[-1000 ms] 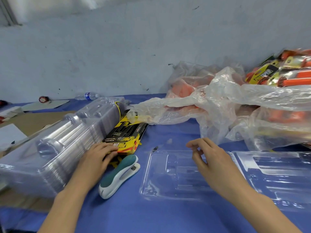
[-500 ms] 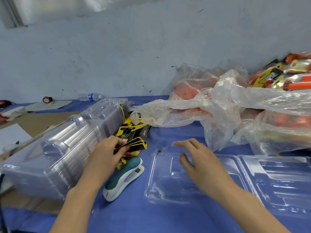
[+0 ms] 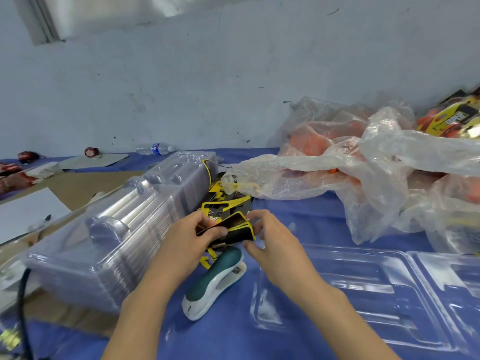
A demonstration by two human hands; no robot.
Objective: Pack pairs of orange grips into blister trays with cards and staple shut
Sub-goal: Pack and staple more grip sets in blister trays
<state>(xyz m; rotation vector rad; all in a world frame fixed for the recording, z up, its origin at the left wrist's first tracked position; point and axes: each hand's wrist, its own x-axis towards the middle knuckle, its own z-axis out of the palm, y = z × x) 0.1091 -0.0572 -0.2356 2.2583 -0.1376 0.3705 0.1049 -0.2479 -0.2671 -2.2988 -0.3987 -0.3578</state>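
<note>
Left hand point(image 3: 187, 236): mine, fingers curled, thumb and fingers pinching the left edge of a black-and-yellow card point(image 3: 235, 227) held bent just above the desk point(image 3: 298, 211). On its outer side, close by, is the stack of clear blister trays point(image 3: 111, 237).
Card pile point(image 3: 223, 201): behind the held card, against the stack's right edge.
Right hand point(image 3: 272, 242): pinching the same card's right edge, thumb underneath.
Stapler point(image 3: 215, 281): flat on the desk below both hands, between my forearms.
Open blister tray point(image 3: 363, 292): flat, its left edge near my right forearm. A bare blue strip lies beyond it.
Bag of orange grips point(image 3: 337, 146): far right, by the wall.
</note>
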